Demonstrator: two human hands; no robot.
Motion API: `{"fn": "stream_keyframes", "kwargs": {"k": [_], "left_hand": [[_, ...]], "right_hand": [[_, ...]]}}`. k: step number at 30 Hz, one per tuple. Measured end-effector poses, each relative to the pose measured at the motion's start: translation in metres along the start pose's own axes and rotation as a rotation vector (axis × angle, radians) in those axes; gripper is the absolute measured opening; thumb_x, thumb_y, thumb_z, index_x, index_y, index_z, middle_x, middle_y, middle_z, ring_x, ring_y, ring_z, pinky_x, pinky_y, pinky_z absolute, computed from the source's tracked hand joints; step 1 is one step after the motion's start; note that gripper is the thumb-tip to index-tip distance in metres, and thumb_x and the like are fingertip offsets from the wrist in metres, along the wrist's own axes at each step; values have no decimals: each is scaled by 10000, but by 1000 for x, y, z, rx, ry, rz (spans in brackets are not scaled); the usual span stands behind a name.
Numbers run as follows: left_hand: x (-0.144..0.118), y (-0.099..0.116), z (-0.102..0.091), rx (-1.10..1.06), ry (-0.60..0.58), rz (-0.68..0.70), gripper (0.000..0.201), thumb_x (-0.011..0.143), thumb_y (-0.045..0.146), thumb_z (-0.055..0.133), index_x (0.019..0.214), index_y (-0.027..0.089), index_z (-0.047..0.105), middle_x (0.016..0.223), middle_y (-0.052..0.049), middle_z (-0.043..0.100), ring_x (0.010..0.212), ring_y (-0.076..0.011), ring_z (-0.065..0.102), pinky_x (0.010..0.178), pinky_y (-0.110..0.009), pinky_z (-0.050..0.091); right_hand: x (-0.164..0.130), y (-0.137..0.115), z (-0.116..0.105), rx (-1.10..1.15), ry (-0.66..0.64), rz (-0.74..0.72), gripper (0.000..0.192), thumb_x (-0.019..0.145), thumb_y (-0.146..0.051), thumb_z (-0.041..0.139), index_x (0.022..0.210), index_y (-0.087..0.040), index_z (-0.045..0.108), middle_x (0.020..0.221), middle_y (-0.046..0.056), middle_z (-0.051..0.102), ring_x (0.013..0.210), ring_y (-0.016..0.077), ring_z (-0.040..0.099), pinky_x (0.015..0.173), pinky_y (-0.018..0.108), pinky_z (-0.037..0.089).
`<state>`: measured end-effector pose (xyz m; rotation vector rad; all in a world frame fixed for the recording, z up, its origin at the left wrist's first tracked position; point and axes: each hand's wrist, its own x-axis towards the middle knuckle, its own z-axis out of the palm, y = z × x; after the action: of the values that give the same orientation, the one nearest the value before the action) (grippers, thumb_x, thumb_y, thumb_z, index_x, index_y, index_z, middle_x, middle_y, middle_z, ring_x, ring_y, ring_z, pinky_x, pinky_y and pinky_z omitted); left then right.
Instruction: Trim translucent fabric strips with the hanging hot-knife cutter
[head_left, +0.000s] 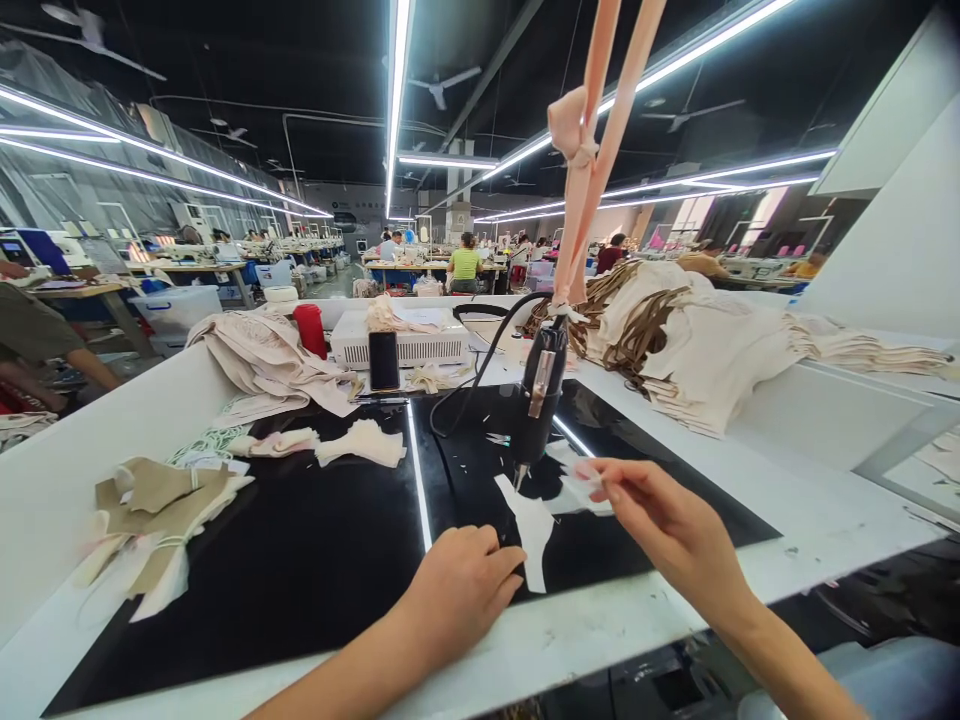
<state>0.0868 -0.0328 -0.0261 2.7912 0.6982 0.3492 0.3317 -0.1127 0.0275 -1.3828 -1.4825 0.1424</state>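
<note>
The left hand (pixel 461 585) rests on the black mat (pixel 315 560) near the table's front edge, fingers curled under and pressing the lower end of a white fabric piece (pixel 534 530). The right hand (pixel 667 525), at about 3 o'clock from that piece, pinches a second small white scrap (pixel 581 488) between thumb and fingertips. A black hanging tool (pixel 538 400), hung from a pink strap (pixel 592 150), points its tip down at the fabric piece's upper end, at 12 o'clock from the left hand; whether tip and cloth touch cannot be told. Its cord (pixel 480 370) loops away toward 11 o'clock.

The mat lies bare from the left hand out to 9 o'clock, until a heap of tan and white cloth (pixel 150 520) at the table's left edge. At 11 o'clock sit small folded white pieces (pixel 360 443), with a beige pile (pixel 270 365), a red cup (pixel 310 328), a phone (pixel 384 360) and a white box (pixel 405 345) behind. A tall stack of cream fabric (pixel 697 340) fills the 1 o'clock side. The white table rim (pixel 600 620) runs close under both wrists.
</note>
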Motion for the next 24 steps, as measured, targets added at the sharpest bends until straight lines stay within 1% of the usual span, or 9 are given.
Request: {"fn": "stream_keyframes", "kwargs": {"k": [2, 5, 7, 9, 11, 14, 18, 21, 24], "left_hand": [[1, -3, -3, -201, 14, -42, 288, 1045, 243, 536, 1263, 243, 724, 1009, -64, 693, 954, -252, 651, 875, -382, 481], [2, -11, -9, -685, 49, -167, 290, 1021, 297, 536, 1174, 200, 763, 983, -68, 710, 959, -246, 631, 914, -376, 453], [2, -18, -14, -908, 47, -243, 372, 1029, 416, 508, 1124, 164, 764, 949, -74, 722, 905, -227, 637, 869, -351, 468], [-2, -23, -21, -1005, 11, -292, 534, 1035, 565, 438, 1133, 142, 749, 956, -94, 739, 842, -208, 652, 802, -333, 494], [-9, -27, -29, -1194, -63, -368, 655, 985, 707, 462, 1116, 133, 749, 1024, -128, 751, 842, -196, 664, 784, -323, 508], [-24, -29, -45, -1455, -169, -463, 702, 830, 806, 658, 1009, 138, 779, 1029, -117, 743, 833, -159, 638, 775, -283, 486], [-41, -30, -59, -1389, -220, -424, 516, 708, 593, 906, 985, 168, 813, 907, -37, 731, 784, -121, 593, 754, -246, 443], [-48, -33, -60, -1376, -200, -425, 385, 714, 460, 932, 935, 163, 828, 854, -26, 731, 767, -122, 592, 753, -250, 439], [-55, -38, -60, -1358, -97, -463, 346, 733, 435, 915, 917, 155, 828, 792, -16, 709, 719, -114, 557, 704, -245, 418]], "right_hand": [[-11, -15, 0, -141, -111, -252, 95, 1008, -243, 565, 990, -264, 655, 1068, 38, 816, 903, 173, 797, 841, 253, 634], [-26, -40, 8, -237, -239, -523, 170, 1001, -118, 517, 1041, -258, 604, 1094, 42, 820, 977, 146, 804, 892, 199, 624], [-32, -56, 16, -267, -282, -633, 205, 999, -77, 486, 1052, -244, 591, 1081, 55, 828, 953, 134, 811, 892, 173, 621], [-36, -66, 25, -276, -316, -680, 233, 995, -53, 468, 1056, -236, 600, 1061, 51, 836, 936, 127, 815, 895, 159, 619], [-38, -71, 35, -260, -338, -698, 243, 990, -47, 472, 1042, -236, 615, 1037, 37, 841, 925, 123, 816, 904, 154, 618], [-40, -69, 48, -211, -354, -708, 242, 975, -42, 484, 1008, -238, 622, 1004, 19, 841, 908, 113, 816, 907, 143, 613], [-44, -61, 63, -130, -389, -677, 253, 971, -37, 469, 1018, -241, 610, 1020, 18, 834, 925, 115, 811, 896, 154, 617], [-46, -54, 72, -46, -453, -609, 228, 978, -52, 500, 1051, -242, 603, 1093, 51, 821, 973, 135, 802, 912, 184, 618], [-50, -51, 83, 123, -482, -334, 166, 1004, -133, 529, 1062, -257, 622, 1193, 80, 787, 1012, 162, 788, 870, 222, 634]]}}
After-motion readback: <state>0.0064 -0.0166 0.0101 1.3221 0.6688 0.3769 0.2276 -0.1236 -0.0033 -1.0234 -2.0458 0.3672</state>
